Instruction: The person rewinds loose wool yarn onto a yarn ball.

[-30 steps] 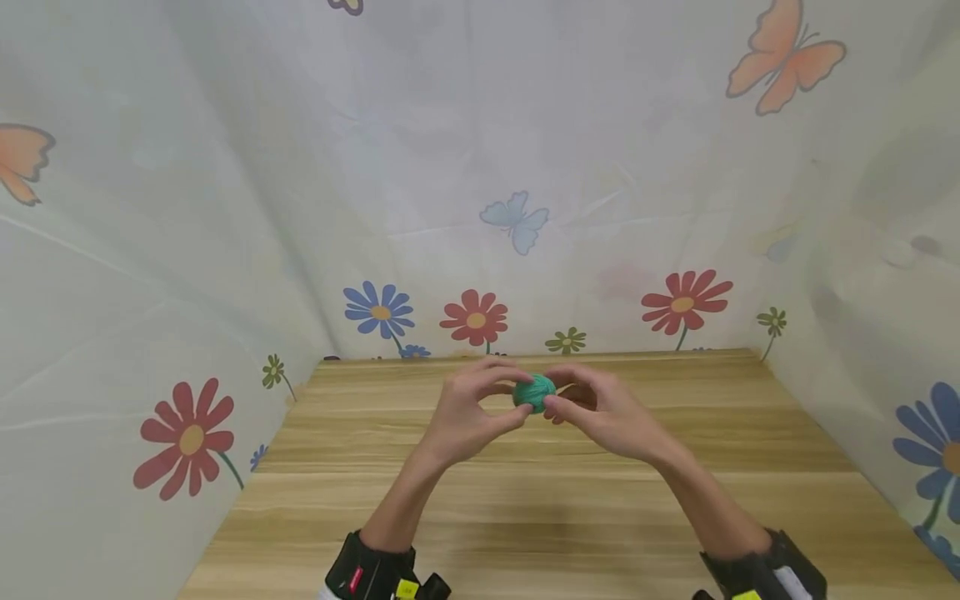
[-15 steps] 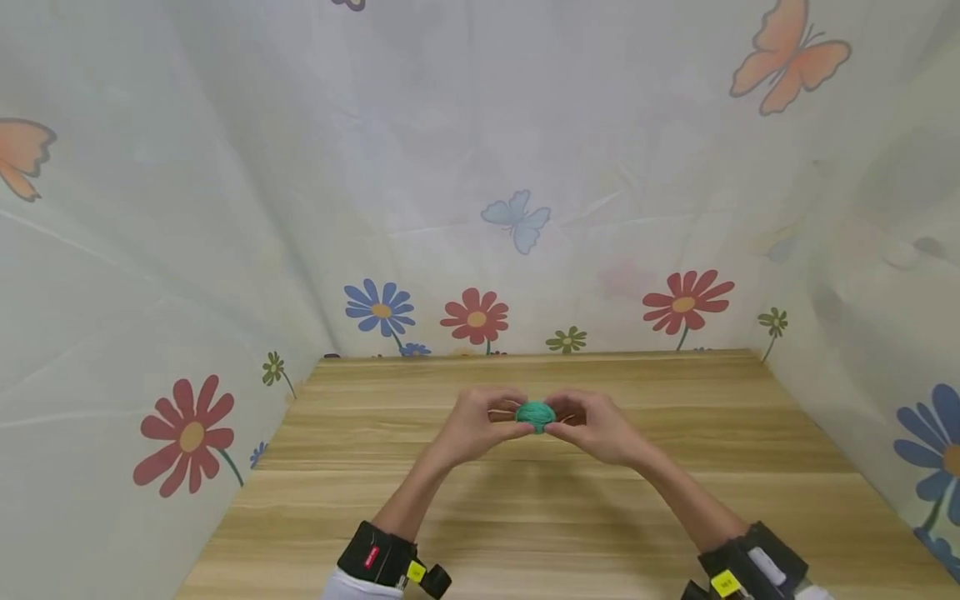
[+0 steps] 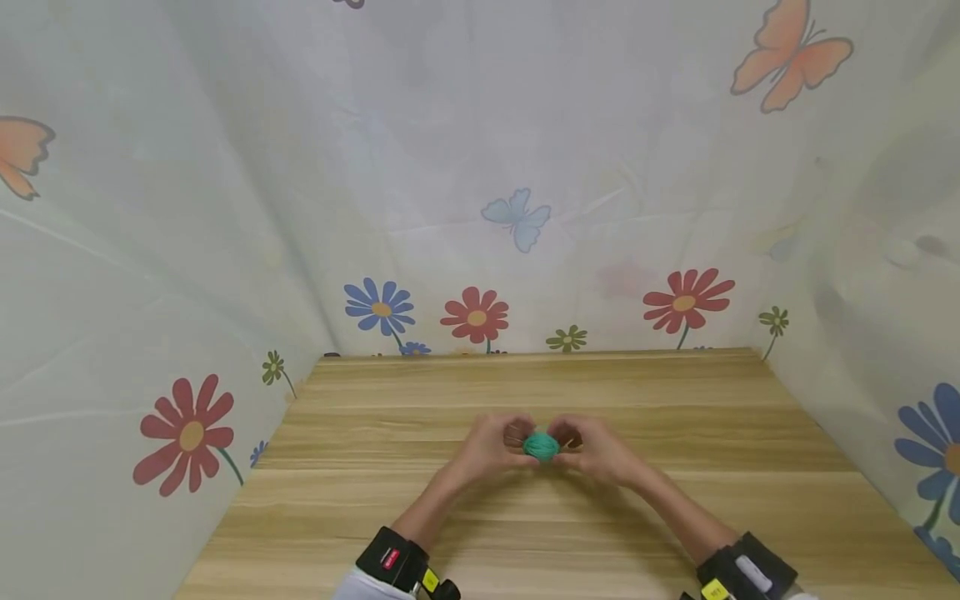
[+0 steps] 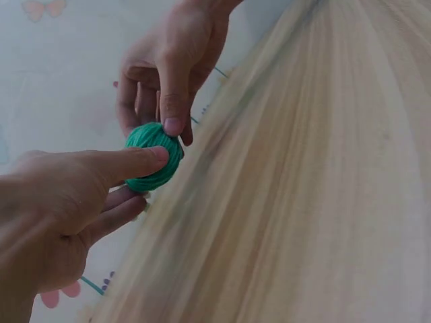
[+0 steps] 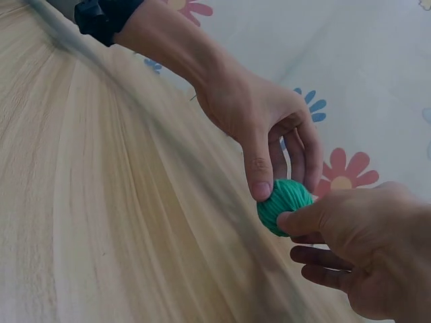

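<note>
A small green ball of yarn (image 3: 542, 447) is between my two hands, over the middle of the wooden table. My left hand (image 3: 487, 450) pinches its left side, thumb in front and fingers behind. From the other side my right hand (image 3: 596, 451) pinches it the same way. The left wrist view shows the wound strands of the yarn ball (image 4: 153, 176) with a thumb from each hand pressed on it. In the right wrist view the yarn ball (image 5: 283, 195) sits between both sets of fingertips. Whether it touches the table is unclear.
The wooden tabletop (image 3: 375, 500) spreads out under the hands. A pale curtain (image 3: 420, 167) printed with flowers and butterflies closes off the back and both sides. Each wrist wears a black strap (image 3: 393, 560) with a small camera.
Both hands have come down and nearer to the person, bringing the yarn ball with them. It is held by both hands in all three head frames.
</note>
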The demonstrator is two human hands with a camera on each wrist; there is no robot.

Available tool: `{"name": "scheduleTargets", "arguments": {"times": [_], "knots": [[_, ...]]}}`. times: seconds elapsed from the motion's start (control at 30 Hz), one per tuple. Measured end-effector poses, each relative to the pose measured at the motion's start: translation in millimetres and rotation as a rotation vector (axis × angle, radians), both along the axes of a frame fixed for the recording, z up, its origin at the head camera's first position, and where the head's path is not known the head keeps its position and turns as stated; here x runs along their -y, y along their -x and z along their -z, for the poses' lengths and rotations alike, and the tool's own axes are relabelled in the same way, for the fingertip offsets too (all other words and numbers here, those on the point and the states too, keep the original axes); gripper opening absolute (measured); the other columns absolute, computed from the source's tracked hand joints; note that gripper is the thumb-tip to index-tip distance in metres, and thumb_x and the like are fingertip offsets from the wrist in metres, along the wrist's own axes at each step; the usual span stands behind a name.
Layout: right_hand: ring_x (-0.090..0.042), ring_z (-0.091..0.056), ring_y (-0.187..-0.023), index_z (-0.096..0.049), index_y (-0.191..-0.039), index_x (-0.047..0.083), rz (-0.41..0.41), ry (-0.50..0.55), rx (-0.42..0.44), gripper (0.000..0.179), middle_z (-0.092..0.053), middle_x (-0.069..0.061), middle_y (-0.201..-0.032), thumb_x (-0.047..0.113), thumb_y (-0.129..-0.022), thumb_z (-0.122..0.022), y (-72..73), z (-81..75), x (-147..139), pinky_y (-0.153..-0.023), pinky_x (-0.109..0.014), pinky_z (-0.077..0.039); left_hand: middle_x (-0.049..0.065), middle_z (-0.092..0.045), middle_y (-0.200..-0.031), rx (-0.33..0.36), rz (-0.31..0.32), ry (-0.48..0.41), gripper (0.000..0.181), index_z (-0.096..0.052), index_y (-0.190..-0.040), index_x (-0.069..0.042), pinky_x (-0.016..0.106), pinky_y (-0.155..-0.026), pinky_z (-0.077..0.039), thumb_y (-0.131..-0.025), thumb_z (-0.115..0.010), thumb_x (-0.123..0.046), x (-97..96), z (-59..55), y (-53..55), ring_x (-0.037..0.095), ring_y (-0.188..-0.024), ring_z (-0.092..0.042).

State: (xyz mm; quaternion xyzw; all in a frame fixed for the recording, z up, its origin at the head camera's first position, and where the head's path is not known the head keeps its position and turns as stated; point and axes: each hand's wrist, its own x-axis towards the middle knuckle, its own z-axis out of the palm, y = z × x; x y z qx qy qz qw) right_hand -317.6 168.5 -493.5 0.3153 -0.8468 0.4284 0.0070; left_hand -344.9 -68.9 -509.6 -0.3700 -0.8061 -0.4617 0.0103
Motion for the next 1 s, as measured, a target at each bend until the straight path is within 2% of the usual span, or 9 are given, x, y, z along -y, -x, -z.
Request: {"name": "scheduleTargets", "arguments": {"times": [0.23, 0.43, 0.53, 0.63, 0.73, 0.8, 0.87, 1.0], "knots": [[-0.026, -0.067, -0.096, -0.067, -0.107, 0.000, -0.008, -0.022, -0.010, 0.027, -0.071, -0.012, -0.101, -0.004, -0.084, -0.081, -2.4, 8.9, -1.0, -0.084, -0.053, -0.061, 0.001, -0.073, -0.105, -0.022, -0.031, 0.043, 0.050, -0.068, -0.121, 0.000, 0.015, -0.083, -0.060, -0.078, -0.090, -0.011, -4.1, 9.8, -5.7, 0.003, -0.096, -0.068], [-0.024, -0.067, -0.099, -0.068, -0.106, 0.002, -0.016, -0.034, -0.013, 0.023, -0.073, -0.010, -0.103, 0.000, -0.086, -0.080, -2.8, 11.9, -3.1, -0.088, -0.051, -0.060, 0.000, -0.072, -0.107, -0.029, -0.034, 0.063, 0.045, -0.069, -0.116, -0.006, 0.016, -0.083, -0.060, -0.077, -0.091, -0.011, -6.0, 13.1, -8.2, 0.005, -0.097, -0.067], [-0.025, -0.067, -0.101, -0.068, -0.109, 0.002, -0.028, -0.044, -0.009, 0.025, -0.072, -0.010, -0.105, 0.001, -0.087, -0.080, -2.9, 12.3, -4.5, -0.090, -0.051, -0.060, 0.000, -0.072, -0.110, -0.035, -0.028, 0.083, 0.046, -0.069, -0.117, -0.008, 0.018, -0.085, -0.060, -0.077, -0.091, -0.013, -4.9, 13.9, -8.1, 0.006, -0.100, -0.067], [-0.029, -0.065, -0.107, -0.065, -0.120, -0.002, -0.011, -0.064, 0.019, 0.033, -0.071, -0.014, -0.112, 0.003, -0.089, -0.078, -4.3, 10.8, -8.2, -0.093, -0.052, -0.058, 0.004, -0.071, -0.120, -0.030, -0.042, 0.124, 0.055, -0.068, -0.127, -0.006, 0.023, -0.090, -0.060, -0.078, -0.091, -0.020, 0.1, 14.1, -7.7, 0.010, -0.108, -0.066], [-0.034, -0.062, -0.113, -0.061, -0.132, -0.005, 0.029, -0.097, 0.021, 0.043, -0.069, -0.019, -0.121, 0.005, -0.092, -0.076, -6.1, 7.3, -14.8, -0.098, -0.055, -0.055, 0.003, -0.067, -0.132, -0.064, -0.079, 0.198, 0.068, -0.064, -0.137, -0.007, 0.031, -0.098, -0.058, -0.080, -0.090, -0.033, 8.7, 12.7, -5.9, 0.012, -0.119, -0.060], [-0.036, -0.060, -0.117, -0.059, -0.136, -0.005, 0.059, -0.119, -0.004, 0.046, -0.067, -0.022, -0.125, 0.008, -0.094, -0.074, -7.2, 4.2, -20.5, -0.100, -0.058, -0.053, 0.000, -0.063, -0.139, -0.115, -0.116, 0.255, 0.074, -0.062, -0.141, -0.009, 0.036, -0.103, -0.055, -0.080, -0.088, -0.042, 16.1, 10.2, -3.9, 0.013, -0.125, -0.056], [-0.036, -0.058, -0.120, -0.059, -0.137, -0.004, 0.095, -0.154, -0.060, 0.048, -0.066, -0.021, -0.128, 0.012, -0.095, -0.075, -7.6, 0.9, -26.8, -0.101, -0.059, -0.051, -0.002, -0.059, -0.143, -0.172, -0.154, 0.307, 0.079, -0.059, -0.145, -0.013, 0.040, -0.106, -0.053, -0.080, -0.086, -0.049, 24.5, 6.0, -1.6, 0.013, -0.129, -0.052], [-0.037, -0.054, -0.126, -0.061, -0.136, -0.003, 0.163, -0.213, -0.177, 0.053, -0.064, -0.019, -0.135, 0.023, -0.093, -0.078, -9.0, -4.8, -41.3, -0.103, -0.062, -0.048, 0.002, -0.053, -0.149, -0.267, -0.225, 0.375, 0.085, -0.055, -0.149, -0.016, 0.047, -0.110, -0.048, -0.079, -0.082, -0.057, 44.5, -5.0, 2.2, 0.018, -0.136, -0.045]]}}
